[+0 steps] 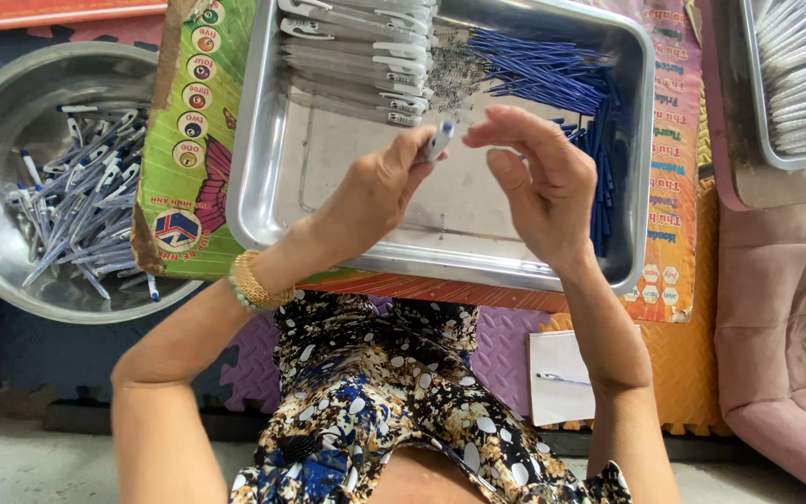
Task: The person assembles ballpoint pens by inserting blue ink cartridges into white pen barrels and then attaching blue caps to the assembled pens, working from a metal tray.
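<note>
Patterned dress fabric (375, 411) fills the bottom of the view, and just above it both forearms rise toward a rectangular steel tray (263, 187) resting on a colourful printed board (188, 140). Over the bare middle of that tray, the left hand (380, 187) pinches a clear pen barrel (438, 142) between thumb and fingers, blue-tipped end up. The right hand (538, 182) hovers just beside the barrel, its fingers (506, 126) drawn narrow at the barrel's tip; whether they hold a small part I cannot tell.

To do this well, I judge the barrel should be kept steady and upright in the left hand while the right works straight along its axis, both hands staying over the tray so anything dropped lands inside.

At the tray's far rim lie a row of white pen barrels (356, 56), and toward its far right corner a heap of blue refills (552, 79). Left of the tray a round steel bowl (2, 112) holds a loose pile of pens (81, 215). Right of the tray sits a second tray (748, 84) of white parts, above a pink cushion (785, 317). Nothing blocks the hands.
</note>
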